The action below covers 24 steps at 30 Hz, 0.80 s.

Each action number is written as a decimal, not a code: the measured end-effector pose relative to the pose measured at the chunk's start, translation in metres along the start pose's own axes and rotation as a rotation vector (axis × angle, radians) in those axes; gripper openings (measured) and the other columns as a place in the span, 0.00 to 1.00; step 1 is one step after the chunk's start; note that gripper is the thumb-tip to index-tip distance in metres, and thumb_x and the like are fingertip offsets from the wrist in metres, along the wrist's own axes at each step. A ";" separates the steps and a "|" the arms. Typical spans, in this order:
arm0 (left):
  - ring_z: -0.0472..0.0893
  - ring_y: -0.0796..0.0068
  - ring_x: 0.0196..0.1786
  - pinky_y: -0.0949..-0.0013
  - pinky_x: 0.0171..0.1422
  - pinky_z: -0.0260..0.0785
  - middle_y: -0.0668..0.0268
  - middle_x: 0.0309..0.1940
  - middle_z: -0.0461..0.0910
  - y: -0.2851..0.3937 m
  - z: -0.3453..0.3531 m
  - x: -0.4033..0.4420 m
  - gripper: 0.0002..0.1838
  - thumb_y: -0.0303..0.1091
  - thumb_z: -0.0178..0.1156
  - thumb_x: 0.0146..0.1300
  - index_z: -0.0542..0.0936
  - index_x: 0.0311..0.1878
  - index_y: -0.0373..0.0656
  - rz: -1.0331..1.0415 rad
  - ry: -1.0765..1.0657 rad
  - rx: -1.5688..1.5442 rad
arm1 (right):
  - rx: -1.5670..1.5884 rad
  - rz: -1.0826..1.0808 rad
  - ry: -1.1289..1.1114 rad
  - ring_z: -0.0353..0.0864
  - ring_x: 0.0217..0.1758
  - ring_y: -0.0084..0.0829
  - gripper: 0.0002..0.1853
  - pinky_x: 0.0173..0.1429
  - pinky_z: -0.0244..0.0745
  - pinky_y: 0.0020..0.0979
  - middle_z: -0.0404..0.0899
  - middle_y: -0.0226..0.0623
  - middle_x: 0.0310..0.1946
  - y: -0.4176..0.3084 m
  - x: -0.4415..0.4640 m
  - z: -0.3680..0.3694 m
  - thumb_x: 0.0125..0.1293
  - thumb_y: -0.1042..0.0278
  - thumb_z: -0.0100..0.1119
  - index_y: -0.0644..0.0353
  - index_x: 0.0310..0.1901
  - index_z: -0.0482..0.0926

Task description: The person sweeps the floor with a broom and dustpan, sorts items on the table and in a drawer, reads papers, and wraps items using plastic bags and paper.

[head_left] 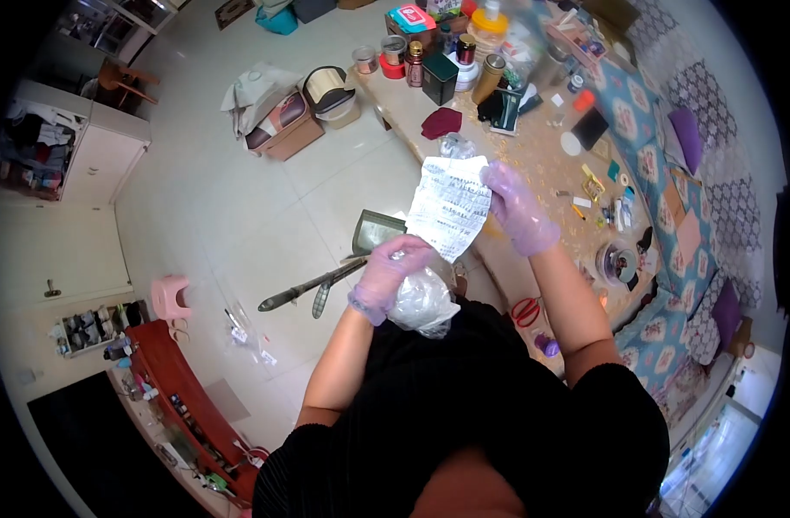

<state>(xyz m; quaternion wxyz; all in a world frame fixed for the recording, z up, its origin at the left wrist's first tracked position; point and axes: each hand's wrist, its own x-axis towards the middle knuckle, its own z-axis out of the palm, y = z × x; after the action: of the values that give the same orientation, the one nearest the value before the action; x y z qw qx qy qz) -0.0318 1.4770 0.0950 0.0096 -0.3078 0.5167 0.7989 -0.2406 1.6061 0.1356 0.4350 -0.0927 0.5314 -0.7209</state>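
Observation:
Both of my hands wear thin purple gloves. A creased white paper (pixel 449 207) covered with lines of small writing is stretched out in front of me. My right hand (pixel 520 207) pinches its upper right edge. Near the paper's lower left side, my left hand (pixel 393 272) is closed around the top of a clear plastic bag (pixel 425 304), which hangs below the fingers. Whether the left fingers also touch the paper is hard to see. A green dustpan (pixel 378 231) lies on the floor behind the left hand.
The cluttered table (pixel 533 142) to the right carries jars, a dark green tin (pixel 440 79), a maroon cloth (pixel 441 123) and a black phone (pixel 590 129). Red scissors (pixel 525 312) lie near its front edge. Boxes (pixel 291 131) and a pink stool (pixel 169 298) stand on the floor.

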 end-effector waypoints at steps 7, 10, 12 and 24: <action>0.77 0.81 0.39 0.76 0.46 0.71 0.69 0.37 0.81 0.024 -0.029 0.009 0.11 0.30 0.65 0.61 0.82 0.46 0.37 0.062 0.041 0.030 | -0.114 0.126 -0.040 0.71 0.40 0.18 0.10 0.43 0.68 0.20 0.73 0.27 0.36 -0.019 0.001 0.012 0.68 0.62 0.53 0.59 0.42 0.74; 0.76 0.82 0.39 0.76 0.46 0.70 0.70 0.36 0.80 0.033 -0.024 0.016 0.11 0.30 0.66 0.60 0.82 0.44 0.37 0.053 0.043 0.089 | -0.176 0.096 -0.102 0.71 0.39 0.19 0.11 0.42 0.67 0.21 0.74 0.28 0.34 -0.005 0.011 0.002 0.68 0.61 0.53 0.60 0.40 0.75; 0.76 0.83 0.38 0.76 0.44 0.70 0.70 0.34 0.80 0.035 -0.020 0.020 0.10 0.30 0.66 0.59 0.82 0.43 0.37 0.047 0.043 0.090 | -0.200 0.093 -0.110 0.71 0.39 0.19 0.11 0.42 0.67 0.21 0.74 0.28 0.34 -0.002 0.013 0.003 0.68 0.61 0.53 0.61 0.40 0.75; 0.74 0.83 0.32 0.76 0.38 0.68 0.72 0.29 0.78 0.020 -0.019 0.025 0.05 0.29 0.67 0.58 0.82 0.34 0.38 0.025 0.032 0.031 | -0.175 0.115 -0.087 0.74 0.42 0.20 0.12 0.45 0.70 0.22 0.75 0.29 0.36 0.000 0.015 0.009 0.67 0.61 0.53 0.61 0.43 0.76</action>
<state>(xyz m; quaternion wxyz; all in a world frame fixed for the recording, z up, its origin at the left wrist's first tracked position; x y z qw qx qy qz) -0.0497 1.4438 0.0938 -0.0041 -0.3137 0.5328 0.7860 -0.2441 1.5892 0.1346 0.4885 -0.1310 0.5773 -0.6410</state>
